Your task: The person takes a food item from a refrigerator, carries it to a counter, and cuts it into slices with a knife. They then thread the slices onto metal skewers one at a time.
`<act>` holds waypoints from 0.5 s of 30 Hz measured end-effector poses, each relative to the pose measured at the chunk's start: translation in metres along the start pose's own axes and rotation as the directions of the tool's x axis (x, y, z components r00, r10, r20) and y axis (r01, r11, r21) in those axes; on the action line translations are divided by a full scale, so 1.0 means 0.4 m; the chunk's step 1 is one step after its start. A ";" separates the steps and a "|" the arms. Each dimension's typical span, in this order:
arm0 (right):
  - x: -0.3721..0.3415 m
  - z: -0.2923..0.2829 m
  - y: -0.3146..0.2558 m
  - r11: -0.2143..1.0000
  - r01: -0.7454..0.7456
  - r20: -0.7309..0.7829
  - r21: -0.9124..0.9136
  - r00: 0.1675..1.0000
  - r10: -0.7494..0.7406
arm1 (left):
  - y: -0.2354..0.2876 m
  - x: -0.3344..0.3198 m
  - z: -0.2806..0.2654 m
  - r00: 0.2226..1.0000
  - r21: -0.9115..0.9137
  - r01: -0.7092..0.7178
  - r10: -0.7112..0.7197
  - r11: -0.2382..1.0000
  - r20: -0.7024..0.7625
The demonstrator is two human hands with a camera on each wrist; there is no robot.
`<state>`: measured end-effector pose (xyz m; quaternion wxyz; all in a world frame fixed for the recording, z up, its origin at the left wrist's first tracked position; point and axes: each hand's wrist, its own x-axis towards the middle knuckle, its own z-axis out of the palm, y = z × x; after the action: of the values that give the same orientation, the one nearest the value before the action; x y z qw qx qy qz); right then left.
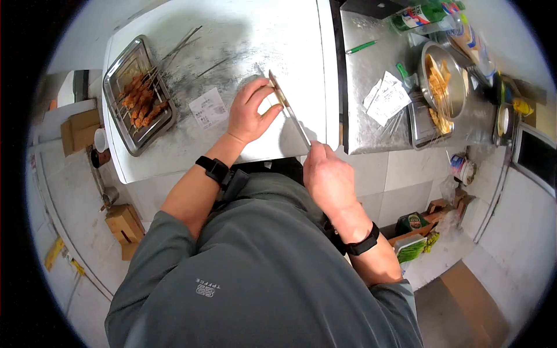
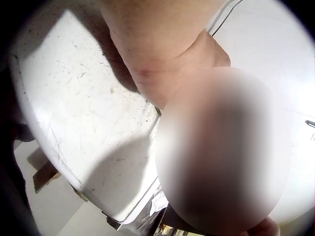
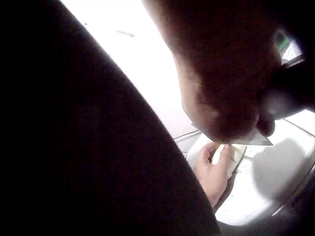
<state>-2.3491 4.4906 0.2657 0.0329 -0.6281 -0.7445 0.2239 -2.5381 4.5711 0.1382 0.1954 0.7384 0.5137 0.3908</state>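
Note:
My right hand [image 1: 331, 177] grips a knife [image 1: 297, 123] by its handle end, low at the white table's front edge. The long narrow blade runs up and left, its far end close to the left fingertips. My left hand [image 1: 250, 110] holds a pale cream-coloured block [image 3: 237, 155] between bent fingers and thumb on the white table [image 1: 255, 35]. The blade lies along the block's right side in the head view. In the right wrist view the right hand is dark and covers much of the knife. A blurred oval hides much of the left wrist view.
A metal tray [image 1: 139, 43] of skewered meat [image 1: 142, 104] stands at the left, near a paper slip [image 1: 208, 108] and loose skewers [image 1: 184, 42]. On the right-hand metal counter [image 1: 362, 64] are a pen [image 1: 361, 47], receipts [image 1: 387, 98], a steel bowl [image 1: 461, 103] and bottles [image 1: 426, 16].

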 end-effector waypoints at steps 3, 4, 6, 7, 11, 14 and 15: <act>0.001 0.001 0.000 1.000 0.004 0.006 0.000 1.000 -0.004 | -0.002 -0.003 0.007 1.000 0.015 0.010 -0.010 1.000 -0.023; 0.002 0.002 0.001 1.000 0.007 0.010 0.002 1.000 -0.007 | -0.003 -0.003 0.008 0.999 0.023 0.009 -0.008 1.000 -0.033; 0.003 0.006 0.002 1.000 0.011 0.012 -0.007 1.000 -0.011 | -0.005 -0.005 0.009 1.000 0.035 0.006 -0.005 0.999 -0.028; 0.003 0.008 0.002 1.000 0.017 0.014 -0.015 1.000 -0.017 | -0.006 -0.005 0.010 1.000 0.051 0.004 -0.002 0.999 -0.024; 0.009 0.001 -0.004 0.998 0.022 0.046 -0.059 0.999 -0.020 | -0.015 -0.005 0.012 1.000 0.030 0.002 -0.002 1.000 0.003; 0.008 0.009 -0.003 0.998 0.040 0.014 -0.054 0.999 -0.039 | -0.015 -0.003 0.009 0.999 0.063 -0.046 0.047 0.997 -0.009; 0.010 0.010 -0.002 0.998 0.038 0.014 -0.052 0.999 -0.037 | -0.018 -0.002 0.010 0.999 0.064 -0.047 0.047 0.997 -0.007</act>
<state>-2.3521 4.4933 0.2617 0.0157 -0.6131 -0.7620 0.2077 -2.5394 4.5738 0.1307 0.1606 0.7544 0.5092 0.3819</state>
